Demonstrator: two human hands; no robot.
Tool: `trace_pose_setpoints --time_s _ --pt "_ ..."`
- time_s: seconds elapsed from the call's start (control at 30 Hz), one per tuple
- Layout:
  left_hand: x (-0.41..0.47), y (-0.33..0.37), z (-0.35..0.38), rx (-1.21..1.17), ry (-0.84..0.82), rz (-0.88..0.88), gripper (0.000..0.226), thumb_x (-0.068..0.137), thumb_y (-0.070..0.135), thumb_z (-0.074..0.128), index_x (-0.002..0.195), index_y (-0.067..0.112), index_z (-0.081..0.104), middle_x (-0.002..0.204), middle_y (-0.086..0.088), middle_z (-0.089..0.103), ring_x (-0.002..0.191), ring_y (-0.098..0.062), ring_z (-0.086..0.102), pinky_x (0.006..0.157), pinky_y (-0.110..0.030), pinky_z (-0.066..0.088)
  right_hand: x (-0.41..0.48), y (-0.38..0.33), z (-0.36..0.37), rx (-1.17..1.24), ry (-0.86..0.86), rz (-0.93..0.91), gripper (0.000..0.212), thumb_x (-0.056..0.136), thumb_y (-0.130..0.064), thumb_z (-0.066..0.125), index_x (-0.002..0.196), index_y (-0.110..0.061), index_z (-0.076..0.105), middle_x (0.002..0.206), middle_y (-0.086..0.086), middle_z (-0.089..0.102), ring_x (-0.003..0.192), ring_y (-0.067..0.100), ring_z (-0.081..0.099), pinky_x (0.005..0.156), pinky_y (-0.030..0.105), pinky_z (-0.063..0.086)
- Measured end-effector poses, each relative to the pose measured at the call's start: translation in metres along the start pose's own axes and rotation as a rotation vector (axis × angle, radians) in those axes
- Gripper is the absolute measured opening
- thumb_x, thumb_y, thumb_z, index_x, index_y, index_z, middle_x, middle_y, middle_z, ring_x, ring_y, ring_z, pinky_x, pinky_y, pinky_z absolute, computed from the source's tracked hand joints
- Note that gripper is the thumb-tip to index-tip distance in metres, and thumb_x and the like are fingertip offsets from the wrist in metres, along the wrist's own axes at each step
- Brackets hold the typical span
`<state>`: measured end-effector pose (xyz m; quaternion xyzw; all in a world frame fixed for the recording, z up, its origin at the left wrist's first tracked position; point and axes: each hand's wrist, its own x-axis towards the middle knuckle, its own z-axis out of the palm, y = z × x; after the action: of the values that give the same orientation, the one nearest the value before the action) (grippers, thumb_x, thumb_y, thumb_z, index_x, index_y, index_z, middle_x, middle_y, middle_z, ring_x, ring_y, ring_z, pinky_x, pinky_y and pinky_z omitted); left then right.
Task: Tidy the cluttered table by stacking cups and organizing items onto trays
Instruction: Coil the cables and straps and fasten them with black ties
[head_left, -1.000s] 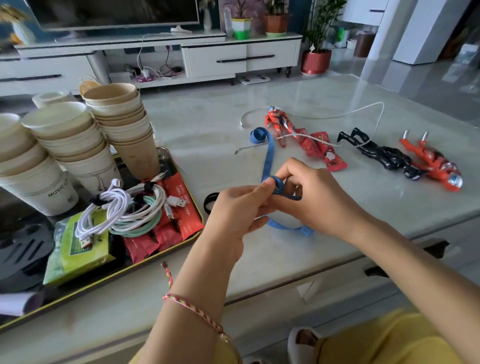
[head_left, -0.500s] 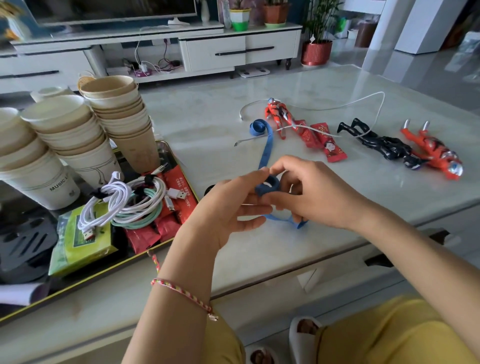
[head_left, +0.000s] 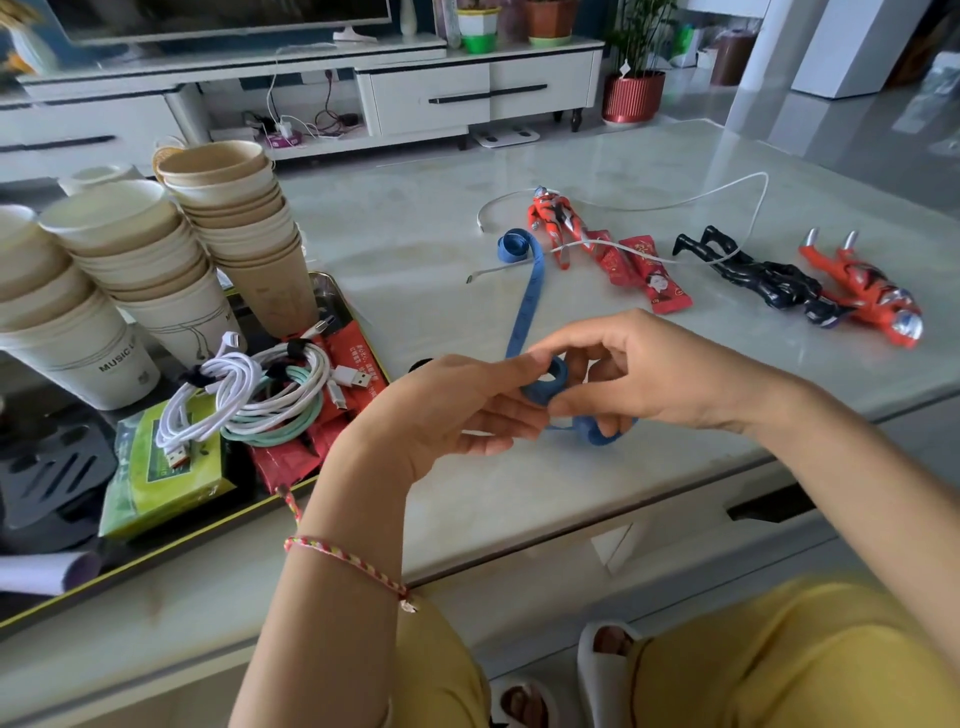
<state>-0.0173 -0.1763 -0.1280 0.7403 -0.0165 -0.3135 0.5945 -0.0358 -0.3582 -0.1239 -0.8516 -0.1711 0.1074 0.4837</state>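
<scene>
- Head view, left end: stacks of paper cups stand on the far side of the tray.
- On the tray, nearer its front: coiled cables lie over a green packet and red sachets.
- Just right of the tray: left hand, fingers curled, thumb and fingertips pinching the rolled part of the blue tape, held above the table.
- Blue tape: free length runs from the roll away across the table, right of the tray, to a curled end; a short tail hangs under the hands.
- Right hand, farther right of the tray: thumb and forefinger curled on the same roll, other fingers bent.
- Well right of the tray, on the table: red figure, loose sachets, white cable, black figure, second red figure.
</scene>
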Motion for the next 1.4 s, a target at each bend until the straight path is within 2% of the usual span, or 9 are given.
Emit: trace_pose_setpoints --time_s 0.1,0.3,0.5,0.57,0.8,0.9,1.0,1.2,1.4 --pt "0.002 0.001 0.005 -0.117 0.115 0.041 0.034 0.080 0.047 0.062 0.080 0.014 0.071 0.076 -0.001 0.073 0.076 -0.013 0.069 0.064 -0.025 0.051 0.004 0.002 0.010 -0.063 0.167 -0.001 0.014 0.082 -0.024 0.067 0.091 -0.026 0.057 0.067 0.000 0.062 0.042 0.016 0.057 0.044 0.026 0.047" --pt "0.004 0.000 0.015 -0.079 0.169 0.060 0.027 0.087 0.039 0.059 0.078 0.015 0.068 0.073 0.001 0.070 0.068 -0.009 0.067 0.063 -0.022 0.052 0.006 0.004 0.024 -0.420 0.356 -0.045 0.032 0.073 -0.047 0.062 0.087 -0.021 0.053 0.056 -0.009 0.053 0.048 0.006 0.046 0.046 0.020 0.029" --pt "0.000 -0.001 -0.001 0.103 -0.022 -0.090 0.031 0.085 0.038 0.059 0.077 0.009 0.065 0.063 0.000 0.069 0.058 -0.009 0.066 0.062 -0.021 0.050 0.001 0.002 0.007 -0.071 -0.058 0.004 0.028 0.074 -0.018 0.076 0.098 -0.029 0.066 0.062 -0.007 0.056 0.045 0.012 0.052 0.044 0.019 0.043" --pt "-0.002 0.000 0.000 0.097 -0.039 -0.093 0.032 0.083 0.039 0.060 0.074 0.009 0.064 0.060 0.000 0.068 0.056 -0.010 0.064 0.061 -0.021 0.049 -0.001 0.002 0.005 -0.045 -0.095 0.024 0.029 0.075 -0.015 0.075 0.097 -0.032 0.064 0.066 -0.005 0.061 0.049 0.016 0.059 0.048 0.024 0.049" --pt "0.001 0.003 0.019 -0.016 0.177 0.052 0.034 0.085 0.046 0.058 0.076 0.015 0.069 0.070 0.003 0.068 0.064 -0.009 0.063 0.066 -0.024 0.052 0.007 0.003 0.016 -0.314 0.314 0.003 0.016 0.081 -0.029 0.066 0.090 -0.021 0.056 0.065 0.000 0.064 0.046 0.010 0.058 0.054 0.035 0.051" --pt "0.002 0.003 0.022 -0.053 0.239 0.088 0.031 0.090 0.038 0.055 0.073 0.014 0.066 0.068 0.002 0.066 0.062 -0.008 0.061 0.067 -0.024 0.051 0.009 0.002 0.022 -0.394 0.374 0.011 0.025 0.081 -0.041 0.063 0.086 -0.018 0.053 0.061 -0.001 0.061 0.048 0.009 0.055 0.051 0.031 0.045" --pt "0.003 0.006 0.019 -0.070 0.234 0.043 0.031 0.090 0.030 0.053 0.066 0.012 0.063 0.059 0.001 0.065 0.059 -0.012 0.060 0.065 -0.025 0.048 0.009 -0.001 0.018 -0.288 0.318 -0.009 0.022 0.077 -0.036 0.070 0.087 -0.023 0.056 0.059 -0.005 0.060 0.041 0.005 0.050 0.043 0.024 0.041" --pt "-0.004 0.004 0.001 0.099 -0.016 -0.062 0.030 0.086 0.028 0.054 0.064 0.010 0.063 0.057 -0.001 0.065 0.054 -0.012 0.060 0.059 -0.023 0.046 -0.001 -0.001 0.000 -0.002 -0.103 0.026 0.029 0.075 -0.027 0.074 0.103 -0.030 0.066 0.071 0.007 0.061 0.042 0.011 0.051 0.041 0.019 0.039" --pt "0.001 0.005 0.012 -0.008 0.186 0.049 0.032 0.085 0.043 0.057 0.074 0.014 0.069 0.063 0.003 0.068 0.064 -0.011 0.062 0.069 -0.025 0.050 0.005 0.001 0.015 -0.172 0.265 0.001 0.024 0.077 -0.036 0.067 0.088 -0.017 0.057 0.056 -0.003 0.060 0.037 0.007 0.051 0.040 0.020 0.039"
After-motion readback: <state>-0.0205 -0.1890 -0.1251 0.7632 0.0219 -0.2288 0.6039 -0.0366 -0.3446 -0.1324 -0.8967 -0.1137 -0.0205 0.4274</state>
